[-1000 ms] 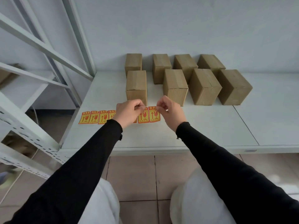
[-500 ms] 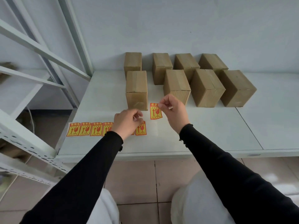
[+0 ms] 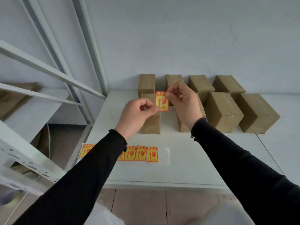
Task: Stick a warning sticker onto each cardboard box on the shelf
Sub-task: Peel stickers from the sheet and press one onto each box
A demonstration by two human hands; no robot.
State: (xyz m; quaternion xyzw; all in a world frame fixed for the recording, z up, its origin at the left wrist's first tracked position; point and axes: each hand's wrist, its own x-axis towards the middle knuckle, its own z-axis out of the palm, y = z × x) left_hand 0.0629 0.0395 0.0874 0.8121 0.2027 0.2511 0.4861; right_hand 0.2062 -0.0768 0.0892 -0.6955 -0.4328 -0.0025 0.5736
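Fragile signs on stickers
The held sticker [image 3: 161, 101] shows an up arrow and a wineglass; its small print is unreadable.

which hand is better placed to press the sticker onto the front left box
Left. The left hand pinches the sticker at its lower edge, directly over the front left box; the right hand holds the top corner.

One sticker up at frame centre, seven plain boxes behind it.

I see the lifted warning sticker [image 3: 161, 101], yellow with red border, arrow and glass marks, upright and pinched at its lower left and upper right corners, in front of the nearest left cardboard box [image 3: 151, 124]. The remaining sticker strip [image 3: 139, 153] lies flat on the white shelf [image 3: 203, 159] in the lower centre. Other brown boxes [image 3: 224, 112] stand in two rows, centre right.
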